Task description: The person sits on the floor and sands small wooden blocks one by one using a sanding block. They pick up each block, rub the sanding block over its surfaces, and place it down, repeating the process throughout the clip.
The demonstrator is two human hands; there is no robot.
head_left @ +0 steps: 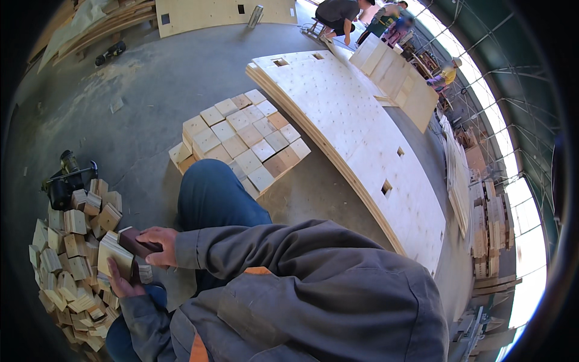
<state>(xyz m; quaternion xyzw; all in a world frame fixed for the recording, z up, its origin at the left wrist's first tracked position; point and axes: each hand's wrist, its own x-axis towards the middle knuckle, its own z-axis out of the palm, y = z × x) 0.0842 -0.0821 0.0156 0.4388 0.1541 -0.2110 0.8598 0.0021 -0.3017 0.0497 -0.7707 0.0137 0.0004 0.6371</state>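
Observation:
My left hand [125, 283] grips a pale plywood block [114, 253] from below, at the lower left. In my right hand [160, 245] is a dark brown flat block [136, 242], which looks like a sanding block. It lies against the upper side of the plywood block, or very close to it; the exact contact is hard to make out. Right beside both hands spreads a heap of loose wood blocks [73, 265]. Beyond my knee, a neat stack of wood blocks [241, 136] stands in rows on the floor.
A black power tool [65, 184] sits behind the heap. Large plywood sheets with square cut-outs [356, 133] lie stacked to the right. Another tool [110, 53] lies on the floor at far left. Several people [338, 15] are at the back. Timber piles [491, 223] line the right side.

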